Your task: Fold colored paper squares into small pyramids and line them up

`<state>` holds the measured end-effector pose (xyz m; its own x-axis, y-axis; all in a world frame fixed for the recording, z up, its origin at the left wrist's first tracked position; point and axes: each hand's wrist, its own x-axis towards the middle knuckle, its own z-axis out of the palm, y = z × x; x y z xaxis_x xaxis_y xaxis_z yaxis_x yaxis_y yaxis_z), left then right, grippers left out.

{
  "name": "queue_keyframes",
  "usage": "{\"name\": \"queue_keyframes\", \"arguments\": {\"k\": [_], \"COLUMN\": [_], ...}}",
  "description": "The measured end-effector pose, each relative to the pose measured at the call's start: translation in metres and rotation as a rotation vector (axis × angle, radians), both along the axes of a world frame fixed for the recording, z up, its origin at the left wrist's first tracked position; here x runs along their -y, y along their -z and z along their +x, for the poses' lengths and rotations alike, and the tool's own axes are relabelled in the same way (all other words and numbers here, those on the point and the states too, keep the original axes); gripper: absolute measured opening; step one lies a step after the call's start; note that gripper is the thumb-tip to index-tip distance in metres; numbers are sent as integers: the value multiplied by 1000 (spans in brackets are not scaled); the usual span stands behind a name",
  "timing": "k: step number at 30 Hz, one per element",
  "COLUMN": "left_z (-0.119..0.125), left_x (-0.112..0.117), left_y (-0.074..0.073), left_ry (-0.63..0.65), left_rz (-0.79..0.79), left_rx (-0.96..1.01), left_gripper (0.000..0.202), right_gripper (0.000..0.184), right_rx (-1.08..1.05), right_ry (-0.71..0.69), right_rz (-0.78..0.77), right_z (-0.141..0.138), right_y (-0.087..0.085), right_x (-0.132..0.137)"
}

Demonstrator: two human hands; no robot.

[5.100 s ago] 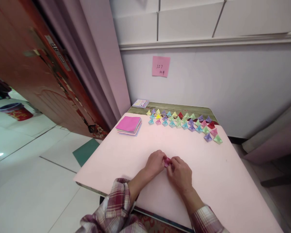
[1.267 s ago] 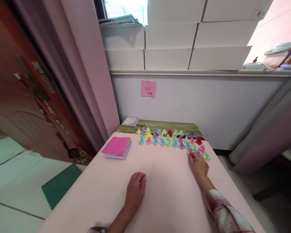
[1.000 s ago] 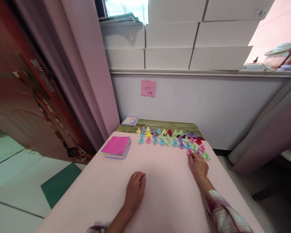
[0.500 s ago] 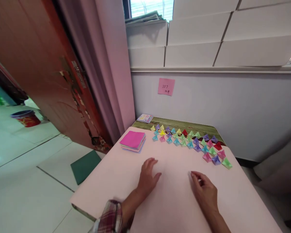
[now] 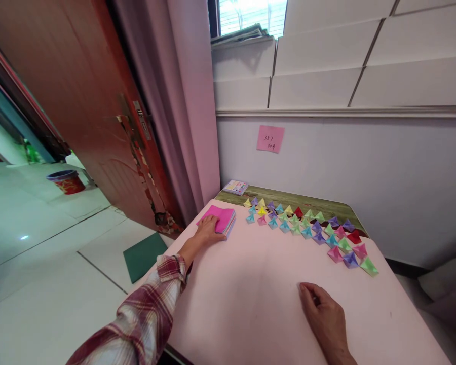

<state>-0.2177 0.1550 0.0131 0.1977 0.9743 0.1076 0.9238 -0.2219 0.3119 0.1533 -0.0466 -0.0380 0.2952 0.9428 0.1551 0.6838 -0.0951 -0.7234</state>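
My left hand (image 5: 208,232) lies over the near left part of a stack of square coloured paper (image 5: 225,219), whose top sheet is bright pink. Its fingers rest on the top sheet, while the thumb sits apart by the front edge. My right hand (image 5: 325,314) is at the right of the pink tabletop (image 5: 251,294), thumb and forefinger pinched together. A tiny pale bit shows at those fingertips, too small to name. Beyond the hands stand rows of small folded paper shapes (image 5: 306,232) in blue, green, purple, yellow, pink and red.
A small card pack (image 5: 235,187) lies at the table's back left corner. On the wall is a pink note (image 5: 270,139) with handwriting. Left of the table are a green board (image 5: 145,257) on the floor, a damaged red door (image 5: 110,101) and a red bucket (image 5: 66,182).
My left hand has moved forward and left from the middle of the table onto the paper stack. My right hand keeps its pinch in nearly the same place. The view has shifted slightly left.
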Motion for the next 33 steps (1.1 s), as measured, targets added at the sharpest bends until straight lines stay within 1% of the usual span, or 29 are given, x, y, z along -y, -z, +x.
{"name": "queue_keyframes", "arguments": {"k": [5,9,12,20,28,33], "left_z": [-2,-12,-18,-24,-28,-24], "left_x": [-6,-16,-20,-25,-33,-30], "left_y": [-1,-3,-6,-10,-14,-16], "left_ry": [100,174,204,216,208,183], "left_rz": [-24,-69,-104,-155,-228,-233], "left_rx": [36,86,122,204,241,287], "left_gripper": [58,57,57,51,44,30], "right_gripper": [34,33,34,37,39,36], "right_rx": [27,45,56,62,47,35], "right_ry": [-7,-12,-9,-7,-23,-20], "right_rz": [-36,-31,-18,7,11,-22], "right_z": [1,1,1,0,1,1], "right_y": [3,4,3,-2,1,1], "right_x": [-1,-1,-1,0,0,0]}}
